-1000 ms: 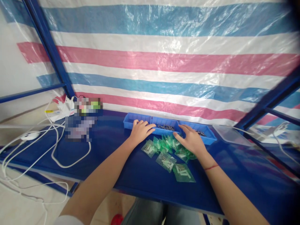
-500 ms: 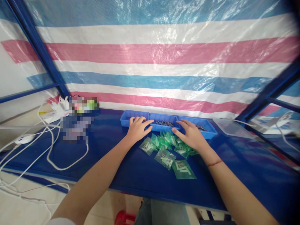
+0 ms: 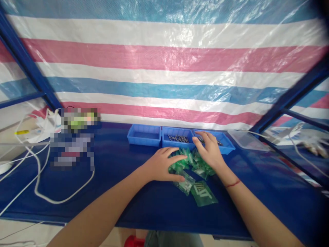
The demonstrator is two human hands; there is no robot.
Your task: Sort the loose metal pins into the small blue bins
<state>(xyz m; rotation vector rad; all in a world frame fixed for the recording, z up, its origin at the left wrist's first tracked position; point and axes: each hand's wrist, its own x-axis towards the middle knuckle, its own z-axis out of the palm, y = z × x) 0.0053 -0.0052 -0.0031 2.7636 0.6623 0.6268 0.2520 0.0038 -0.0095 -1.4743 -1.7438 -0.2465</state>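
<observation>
A heap of small green plastic packets (image 3: 199, 194) holding metal parts lies on the blue table (image 3: 123, 192). My left hand (image 3: 163, 165) rests on the heap's left side, with fingers and thumb stretched out around some packets. My right hand (image 3: 210, 151) lies flat over the heap's right side. Its fingers are spread and the tips reach the front rim of the right blue tray (image 3: 226, 146). Behind the heap stand a middle blue tray (image 3: 167, 140) with small metal screws and an empty-looking left blue tray (image 3: 138, 139).
A clear plastic lid or tray (image 3: 246, 140) lies to the right of the trays. White cables (image 3: 41, 192) loop over the table's left part near a blurred object (image 3: 72, 147). A striped tarp (image 3: 164, 68) and blue frame bars (image 3: 290, 99) close the back and sides.
My left hand has come off the left tray's rim and moved right and toward me onto the green packets. My right hand stays on the heap. The view has shifted right.
</observation>
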